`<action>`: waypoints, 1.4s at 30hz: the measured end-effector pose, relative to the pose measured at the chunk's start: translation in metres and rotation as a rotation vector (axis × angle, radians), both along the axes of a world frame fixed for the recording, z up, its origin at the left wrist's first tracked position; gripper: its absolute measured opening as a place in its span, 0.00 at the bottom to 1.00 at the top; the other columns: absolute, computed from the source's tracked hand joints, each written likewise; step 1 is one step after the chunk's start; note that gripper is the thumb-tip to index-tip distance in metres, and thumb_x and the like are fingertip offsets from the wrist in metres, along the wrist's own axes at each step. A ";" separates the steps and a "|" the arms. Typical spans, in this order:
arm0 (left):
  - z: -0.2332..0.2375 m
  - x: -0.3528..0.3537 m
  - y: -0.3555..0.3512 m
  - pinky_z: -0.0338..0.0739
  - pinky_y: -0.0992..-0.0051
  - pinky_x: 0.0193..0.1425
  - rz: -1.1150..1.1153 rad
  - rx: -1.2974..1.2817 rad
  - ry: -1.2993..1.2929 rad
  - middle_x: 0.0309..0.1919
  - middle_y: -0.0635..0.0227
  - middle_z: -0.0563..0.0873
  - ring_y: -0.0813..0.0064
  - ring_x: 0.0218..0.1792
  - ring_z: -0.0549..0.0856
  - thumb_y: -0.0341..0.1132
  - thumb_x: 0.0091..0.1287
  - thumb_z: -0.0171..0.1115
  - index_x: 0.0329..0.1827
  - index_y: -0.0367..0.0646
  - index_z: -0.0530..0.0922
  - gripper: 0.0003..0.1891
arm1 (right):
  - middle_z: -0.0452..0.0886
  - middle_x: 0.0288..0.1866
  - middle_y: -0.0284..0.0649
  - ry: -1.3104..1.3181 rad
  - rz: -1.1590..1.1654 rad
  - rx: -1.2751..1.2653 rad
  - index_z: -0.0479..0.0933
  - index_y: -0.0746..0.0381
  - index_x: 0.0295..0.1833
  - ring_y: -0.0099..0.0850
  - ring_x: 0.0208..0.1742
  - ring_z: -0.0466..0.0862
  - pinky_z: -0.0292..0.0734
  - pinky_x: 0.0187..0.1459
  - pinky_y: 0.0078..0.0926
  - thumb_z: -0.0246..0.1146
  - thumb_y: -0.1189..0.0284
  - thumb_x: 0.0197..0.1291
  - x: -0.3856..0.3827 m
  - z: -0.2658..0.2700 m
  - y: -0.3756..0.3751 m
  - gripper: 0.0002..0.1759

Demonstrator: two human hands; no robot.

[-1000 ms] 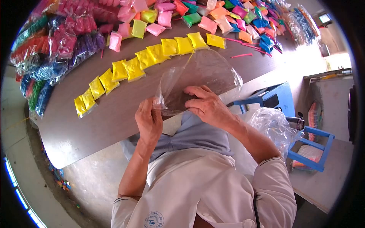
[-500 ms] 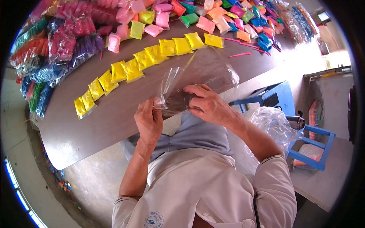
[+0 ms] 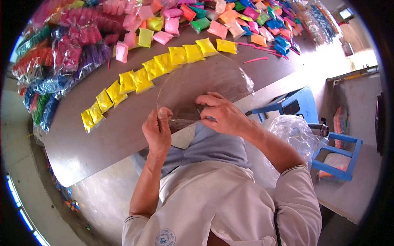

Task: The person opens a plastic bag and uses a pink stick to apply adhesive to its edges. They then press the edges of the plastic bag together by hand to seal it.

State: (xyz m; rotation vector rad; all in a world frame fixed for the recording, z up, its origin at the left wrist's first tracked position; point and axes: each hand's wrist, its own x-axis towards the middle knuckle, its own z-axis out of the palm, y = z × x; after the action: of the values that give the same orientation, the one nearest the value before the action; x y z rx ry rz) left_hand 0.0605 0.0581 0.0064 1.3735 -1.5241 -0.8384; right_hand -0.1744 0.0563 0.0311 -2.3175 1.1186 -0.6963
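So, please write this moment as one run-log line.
left hand: holds clear bag; right hand: at bag, fingers bent; table: yellow packets in curved row

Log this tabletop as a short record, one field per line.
Surface: smooth brown tabletop
Left hand: pinches the edge of a large clear plastic bag
Right hand: fingers curled at the same bag; grip unclear
Beyond the bag: yellow plastic packets in a curved row
Far side: multicoloured packets, heaped
Near the row's right end: thin pink strips

Brown table (image 3: 94, 139), pale floor (image 3: 106, 197), blue stool (image 3: 301, 104), bright daylight at right
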 end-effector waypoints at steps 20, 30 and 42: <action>-0.012 0.002 -0.008 0.71 0.69 0.35 0.043 -0.131 -0.070 0.26 0.66 0.79 0.72 0.29 0.75 0.46 0.82 0.49 0.33 0.36 0.78 0.24 | 0.81 0.35 0.40 0.063 -0.338 -0.233 0.79 0.58 0.31 0.42 0.45 0.82 0.74 0.49 0.42 0.71 0.65 0.42 0.062 -0.061 -0.015 0.11; -0.027 0.014 -0.011 0.71 0.71 0.35 0.098 -0.030 -0.047 0.26 0.68 0.78 0.74 0.30 0.76 0.45 0.82 0.50 0.33 0.37 0.79 0.22 | 0.80 0.34 0.40 -0.010 -0.193 -0.157 0.80 0.56 0.32 0.41 0.42 0.84 0.77 0.41 0.43 0.69 0.66 0.49 0.063 -0.043 -0.006 0.08; -0.003 -0.002 -0.004 0.70 0.78 0.34 0.049 0.032 0.151 0.25 0.73 0.79 0.82 0.29 0.76 0.43 0.82 0.50 0.32 0.39 0.78 0.21 | 0.82 0.34 0.48 0.033 -0.398 0.192 0.80 0.62 0.41 0.51 0.41 0.84 0.78 0.43 0.44 0.65 0.68 0.62 -0.029 0.036 0.003 0.08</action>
State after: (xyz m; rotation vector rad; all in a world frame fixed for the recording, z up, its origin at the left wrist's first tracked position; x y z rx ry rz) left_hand 0.0584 0.0540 0.0032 1.3342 -1.3612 -0.9187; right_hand -0.2033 0.0591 0.0673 -1.9714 1.6103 -0.6565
